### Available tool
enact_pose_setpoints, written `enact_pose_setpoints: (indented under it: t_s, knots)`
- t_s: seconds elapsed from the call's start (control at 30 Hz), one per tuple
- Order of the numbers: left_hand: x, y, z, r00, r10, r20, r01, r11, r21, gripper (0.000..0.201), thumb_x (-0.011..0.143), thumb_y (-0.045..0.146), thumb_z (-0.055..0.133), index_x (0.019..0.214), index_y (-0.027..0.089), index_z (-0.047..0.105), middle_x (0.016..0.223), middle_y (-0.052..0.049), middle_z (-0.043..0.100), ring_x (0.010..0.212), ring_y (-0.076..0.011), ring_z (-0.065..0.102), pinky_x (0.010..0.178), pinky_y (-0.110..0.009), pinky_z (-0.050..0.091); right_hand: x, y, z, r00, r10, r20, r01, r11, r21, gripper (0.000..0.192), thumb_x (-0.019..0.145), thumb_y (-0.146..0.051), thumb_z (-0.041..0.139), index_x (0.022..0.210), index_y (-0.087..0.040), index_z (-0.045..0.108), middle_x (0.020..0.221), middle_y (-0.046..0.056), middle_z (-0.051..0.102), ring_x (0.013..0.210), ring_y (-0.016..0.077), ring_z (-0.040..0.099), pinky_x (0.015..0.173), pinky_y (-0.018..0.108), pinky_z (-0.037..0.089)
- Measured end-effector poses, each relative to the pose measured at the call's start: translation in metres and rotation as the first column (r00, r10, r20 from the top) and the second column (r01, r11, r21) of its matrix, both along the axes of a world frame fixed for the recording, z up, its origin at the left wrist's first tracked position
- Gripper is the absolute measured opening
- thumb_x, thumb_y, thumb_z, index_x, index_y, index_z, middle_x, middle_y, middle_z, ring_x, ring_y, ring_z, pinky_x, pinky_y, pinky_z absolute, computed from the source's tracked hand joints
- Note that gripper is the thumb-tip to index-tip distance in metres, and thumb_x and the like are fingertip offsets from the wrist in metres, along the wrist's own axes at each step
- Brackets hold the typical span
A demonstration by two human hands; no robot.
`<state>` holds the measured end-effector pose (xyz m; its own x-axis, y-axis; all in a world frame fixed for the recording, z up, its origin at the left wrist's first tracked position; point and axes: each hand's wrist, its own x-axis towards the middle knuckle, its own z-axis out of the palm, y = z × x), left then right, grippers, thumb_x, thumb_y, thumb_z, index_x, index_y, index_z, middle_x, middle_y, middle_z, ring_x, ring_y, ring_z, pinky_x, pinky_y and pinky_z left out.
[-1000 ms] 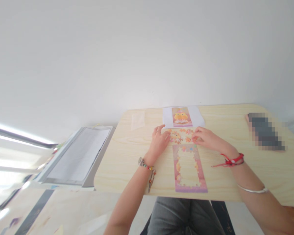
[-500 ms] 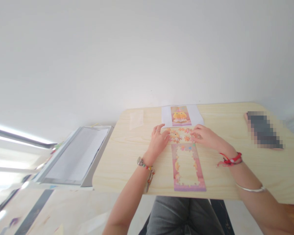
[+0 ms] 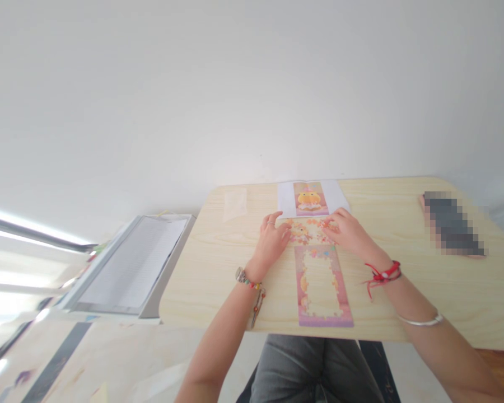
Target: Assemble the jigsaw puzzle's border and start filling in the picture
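Note:
Loose jigsaw puzzle pieces [image 3: 303, 234], pink and orange, lie in a patch at the middle of the table. At the left edge of this patch rests my left hand [image 3: 273, 238], its fingers apart and the thumb side near the pieces. My right hand [image 3: 348, 230] is over the right end of the patch, thumb and forefinger pinched on what looks like a small puzzle piece. Below them lies a puzzle frame [image 3: 302, 320] of joined border pieces, with bare wood showing inside. A printed sheet [image 3: 285, 198] with a picture of a yellow cartoon figure lies beyond the pieces.
The light wooden table [image 3: 210, 268] meets a white wall at the back. A clear plastic bag [image 3: 235, 204] lies at the back left, and a blurred dark phone-like object [image 3: 451, 224] at the right. Left of the table stands a grey tray with paper [image 3: 130, 263].
My right hand has moved slightly left over the loose pieces, its thumb and forefinger now pinched there. My left hand stays almost where it was.

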<state>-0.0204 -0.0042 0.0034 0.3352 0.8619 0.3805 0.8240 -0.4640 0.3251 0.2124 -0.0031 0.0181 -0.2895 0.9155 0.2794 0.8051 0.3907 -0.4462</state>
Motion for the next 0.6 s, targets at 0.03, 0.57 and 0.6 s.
enact_pose_setpoints:
  t_s: [0.03,0.57,0.6]
  knots:
    - [0.0,0.0,0.0,1.0,0.0,-0.001,0.0,1.0,-0.002,0.013,0.082,0.018,0.053,0.089,0.021,0.064,0.125,-0.009,0.043,0.116,-0.0264,0.039,0.095,-0.046,0.041,-0.001,0.001,-0.001,1.0,-0.009,-0.005,0.009,1.0,0.007,0.011,0.078,-0.027,0.053,0.083,-0.02,0.06,0.085,0.006,0.053,0.077,0.0192,0.055,0.07,0.031,0.044]
    - [-0.004,0.003,-0.001,1.0,0.013,0.013,-0.013,1.0,0.018,0.012,0.083,0.02,0.054,0.088,0.022,0.064,0.124,-0.009,0.045,0.115,-0.0261,0.04,0.097,-0.046,0.04,0.011,-0.003,-0.001,0.998,-0.008,0.054,0.011,0.998,-0.054,0.014,0.079,-0.024,0.053,0.073,-0.021,0.065,0.078,0.004,0.055,0.069,0.016,0.056,0.066,0.029,0.044]
    - [-0.004,0.004,-0.001,1.0,0.013,0.013,-0.013,1.0,0.017,0.011,0.083,0.021,0.054,0.089,0.022,0.064,0.124,-0.009,0.045,0.115,-0.0261,0.04,0.097,-0.046,0.04,0.013,-0.003,-0.002,0.997,-0.016,0.071,0.02,0.998,-0.059,0.015,0.078,-0.024,0.053,0.07,-0.021,0.065,0.077,0.003,0.054,0.067,0.0153,0.055,0.064,0.029,0.044]
